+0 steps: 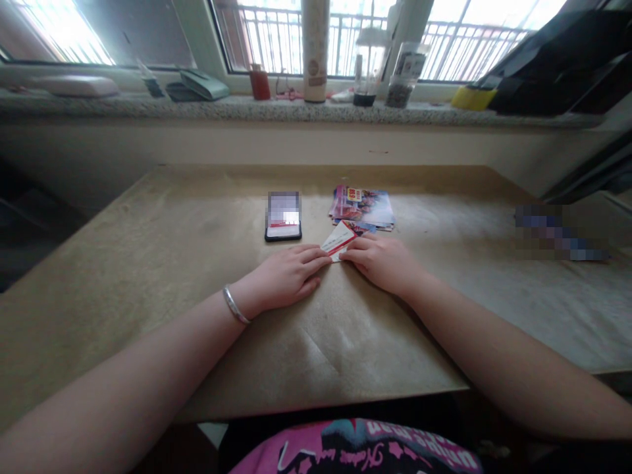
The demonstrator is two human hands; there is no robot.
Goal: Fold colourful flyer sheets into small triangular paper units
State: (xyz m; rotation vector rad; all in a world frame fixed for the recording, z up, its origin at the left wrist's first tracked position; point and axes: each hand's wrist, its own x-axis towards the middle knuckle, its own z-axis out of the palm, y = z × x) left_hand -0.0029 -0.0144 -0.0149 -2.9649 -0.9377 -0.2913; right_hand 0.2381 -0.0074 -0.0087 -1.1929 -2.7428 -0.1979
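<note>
A small folded paper, white with a red stripe and printed lines, lies on the table between my hands. Part of it has a colourful printed side, and my fingers cover its edges. My left hand comes from the left, a silver bangle at its wrist, with its fingertips gripping the paper's left edge. On the other side, my right hand has its fingers bent and pressed together on the paper's right part. Just beyond the paper sits a loose stack of colourful printed leaflets.
A phone with a lit screen lies beyond my left hand on the beige-covered table. A blurred-out object is at the far right. Bottles, a red container and other items stand along the granite windowsill.
</note>
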